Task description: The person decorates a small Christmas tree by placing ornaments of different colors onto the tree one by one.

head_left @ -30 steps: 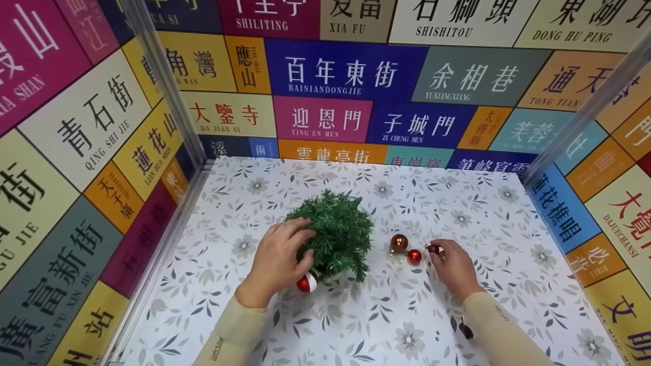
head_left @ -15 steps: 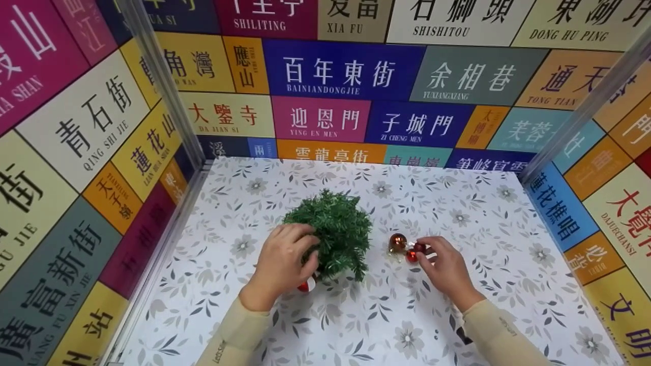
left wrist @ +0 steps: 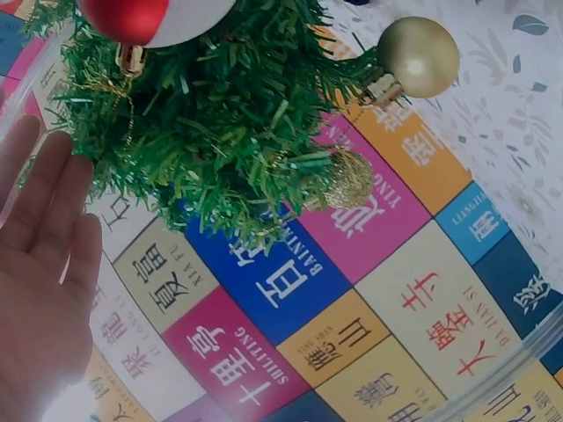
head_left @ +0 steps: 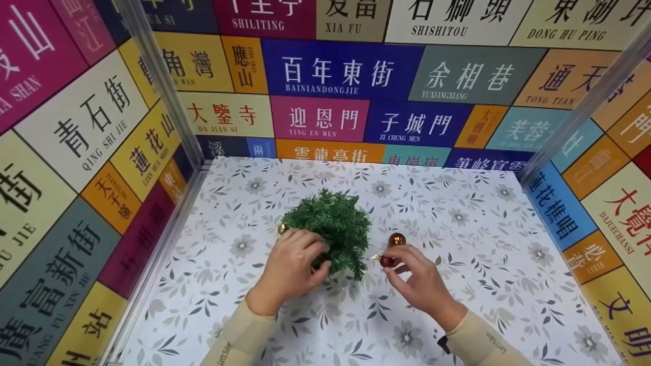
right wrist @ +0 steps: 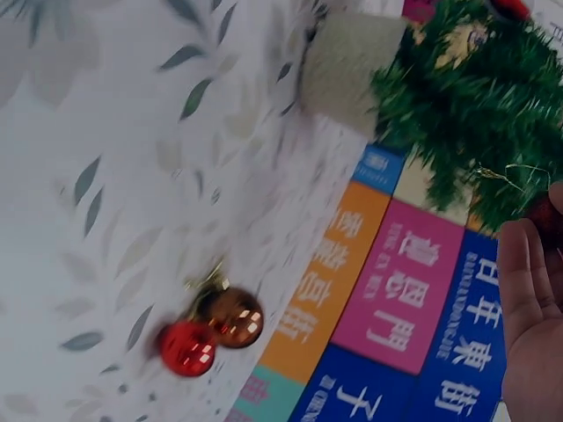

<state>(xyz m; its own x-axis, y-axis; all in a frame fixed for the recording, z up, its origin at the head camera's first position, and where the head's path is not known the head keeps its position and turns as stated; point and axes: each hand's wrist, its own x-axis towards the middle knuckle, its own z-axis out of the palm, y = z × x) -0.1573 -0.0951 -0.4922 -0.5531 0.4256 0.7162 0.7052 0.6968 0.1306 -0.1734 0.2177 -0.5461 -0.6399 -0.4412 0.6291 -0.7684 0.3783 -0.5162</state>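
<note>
A small green artificial tree (head_left: pixel 328 226) stands mid-table on a pale base (right wrist: pixel 352 75). My left hand (head_left: pixel 295 262) grips its lower left branches, fingers (left wrist: pixel 44 255) alongside the foliage. On the tree hang a matte gold bauble (left wrist: pixel 420 55), a glittery gold one (left wrist: pixel 349 176) and a red-and-white one (left wrist: pixel 149 13). My right hand (head_left: pixel 412 277) pinches a dark red bauble (head_left: pixel 387 261) with a gold thread, just off the tree's lower right edge. A copper bauble (head_left: pixel 396 239) and a bright red bauble (right wrist: pixel 186 347) lie together on the table.
The table (head_left: pixel 457 315) has a white cloth with grey leaf print. Panels of coloured street-name signs (head_left: pixel 335 76) wall it in at the back and both sides, with metal posts (head_left: pixel 168 86) at the corners.
My right hand carried the dark red bauble leftward, past the two loose baubles, to the tree's right side. My left hand shifted slightly on the tree; the gold bauble now shows at its left.
</note>
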